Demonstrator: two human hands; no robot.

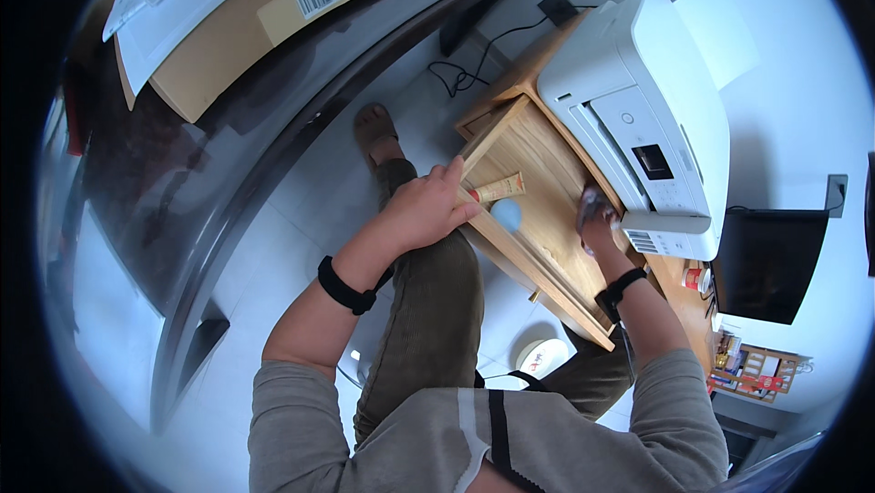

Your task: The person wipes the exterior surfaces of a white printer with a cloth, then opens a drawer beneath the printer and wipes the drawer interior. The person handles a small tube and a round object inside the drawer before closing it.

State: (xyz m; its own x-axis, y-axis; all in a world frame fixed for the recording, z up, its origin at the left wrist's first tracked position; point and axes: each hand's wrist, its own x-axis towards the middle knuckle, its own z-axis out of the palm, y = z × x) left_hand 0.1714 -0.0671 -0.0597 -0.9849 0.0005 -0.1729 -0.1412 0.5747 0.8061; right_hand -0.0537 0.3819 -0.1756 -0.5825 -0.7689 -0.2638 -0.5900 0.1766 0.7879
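Observation:
My left hand (434,204) grips the front corner of a pulled-out wooden drawer (547,233), its thumb over the rim and its fingers along the side. A yellow tube with a red cap (497,188) and a light blue round object (506,215) lie inside, close to that hand. My right hand (596,216) reaches into the drawer's rear, below the printer. Something shiny and see-through, perhaps plastic, is at its fingers; blur and shadow hide its shape and the exact grip. Each wrist wears a black band.
A white printer (642,124) stands on the wooden cabinet (523,73). At left is a dark glossy table (225,219) with a cardboard box (225,62) and papers. Black cable (465,76) lies on the floor behind; a white bin (542,358) stands below the drawer. A monitor (772,264) is at right.

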